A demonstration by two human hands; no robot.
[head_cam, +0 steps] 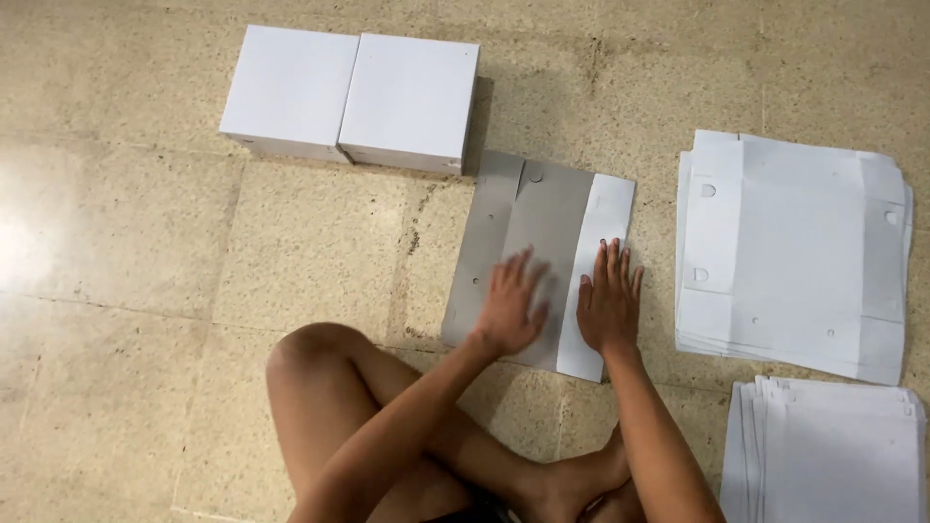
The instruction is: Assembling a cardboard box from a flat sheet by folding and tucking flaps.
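Grey flat card blank (528, 252) lies on the floor (145, 291) in front of crossed legs, its right flap (596, 281) folded over white-side up. Right hand (608, 305) open, palm flat on that flap, apparently pressing the crease down; left hand (509, 305) open, blurred, flat on the grey panel to steady it. Two finished white boxes (354, 92) behind, stacks of flat blanks (794, 252) to the right.

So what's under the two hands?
A flat grey cardboard sheet with one white flap folded over lies under the left hand and right hand. The floor beneath it is hidden.
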